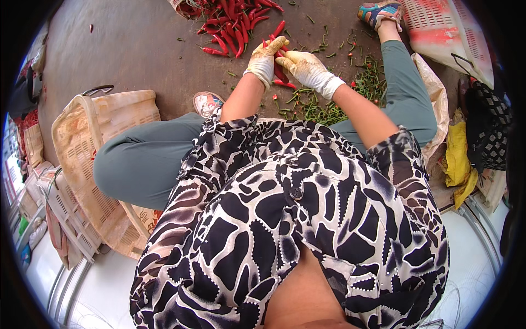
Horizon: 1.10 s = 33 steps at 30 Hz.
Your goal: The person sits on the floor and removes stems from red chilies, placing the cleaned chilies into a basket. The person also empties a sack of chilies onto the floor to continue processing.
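Note:
Both my hands wear stained, pale gloves and meet in front of me over the floor. My left hand (267, 56) is closed around a few red chili peppers (272, 41), whose tips poke out past the fingers. Against it, my right hand (303, 67) has its thumb and fingers pressed together at a red chili pepper (281, 72) between the two hands. Just beyond my hands lies a heap of red chili peppers (233, 26). Green stems (323, 109) are strewn below and to the right of my right hand.
A worn beige plastic basket (104, 118) leans at my left knee. At the upper right stands a white basket with red marks (438, 33). Yellow cloth (456, 153) and a black patterned bag (487, 123) lie to my right. My shoes rest on the brown floor (137, 49).

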Available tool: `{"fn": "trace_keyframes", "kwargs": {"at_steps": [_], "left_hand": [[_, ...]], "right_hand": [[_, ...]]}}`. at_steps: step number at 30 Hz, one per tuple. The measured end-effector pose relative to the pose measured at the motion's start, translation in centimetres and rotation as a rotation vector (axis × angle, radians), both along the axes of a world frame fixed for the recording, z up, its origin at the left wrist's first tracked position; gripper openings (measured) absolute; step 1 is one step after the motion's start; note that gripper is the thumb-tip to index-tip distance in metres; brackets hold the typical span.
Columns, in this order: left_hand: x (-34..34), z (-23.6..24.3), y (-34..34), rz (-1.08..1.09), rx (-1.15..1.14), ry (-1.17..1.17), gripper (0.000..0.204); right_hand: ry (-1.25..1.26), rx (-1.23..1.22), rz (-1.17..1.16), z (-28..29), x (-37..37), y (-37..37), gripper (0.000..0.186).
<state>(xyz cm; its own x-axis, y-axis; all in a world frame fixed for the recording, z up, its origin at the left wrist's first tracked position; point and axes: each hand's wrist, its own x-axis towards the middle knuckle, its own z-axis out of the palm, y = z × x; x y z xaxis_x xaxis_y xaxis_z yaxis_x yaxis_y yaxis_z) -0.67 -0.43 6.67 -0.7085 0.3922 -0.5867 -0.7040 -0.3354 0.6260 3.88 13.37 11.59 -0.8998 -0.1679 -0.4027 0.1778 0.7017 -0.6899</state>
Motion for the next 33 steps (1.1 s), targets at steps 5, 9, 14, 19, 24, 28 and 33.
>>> {"fn": "trace_keyframes", "kwargs": {"at_steps": [5,9,14,19,24,28,33], "left_hand": [[0.4,1.4,0.7,0.262,-0.146,0.061,0.019],[-0.2,1.6,1.4,0.494,0.043,0.031,0.026],[-2.1,0.8,-4.1,0.655,-0.024,-0.013,0.026],[-1.4,-1.8,-8.1,0.497,-0.013,-0.179,0.018],[1.8,-4.0,-8.3,0.050,-0.096,-0.239,0.030],[3.3,-5.0,-5.7,-0.195,-0.093,-0.192,0.037],[3.0,-3.5,-3.1,-0.362,0.013,-0.320,0.029]], "right_hand": [[0.253,0.121,-0.005,0.2,0.5,-1.2,0.043],[0.255,-0.517,-0.462,0.3,-0.6,-1.5,0.048],[0.016,-0.332,-0.481,-3.9,-2.3,0.4,0.038],[0.214,0.471,0.398,-10.8,1.1,-3.6,0.020],[-0.129,0.297,-0.041,-11.2,-0.1,-2.9,0.022],[-0.384,-0.260,-0.421,-8.6,-2.3,0.0,0.021],[0.217,-0.023,-0.202,-7.6,-2.3,-0.7,0.014]]}}
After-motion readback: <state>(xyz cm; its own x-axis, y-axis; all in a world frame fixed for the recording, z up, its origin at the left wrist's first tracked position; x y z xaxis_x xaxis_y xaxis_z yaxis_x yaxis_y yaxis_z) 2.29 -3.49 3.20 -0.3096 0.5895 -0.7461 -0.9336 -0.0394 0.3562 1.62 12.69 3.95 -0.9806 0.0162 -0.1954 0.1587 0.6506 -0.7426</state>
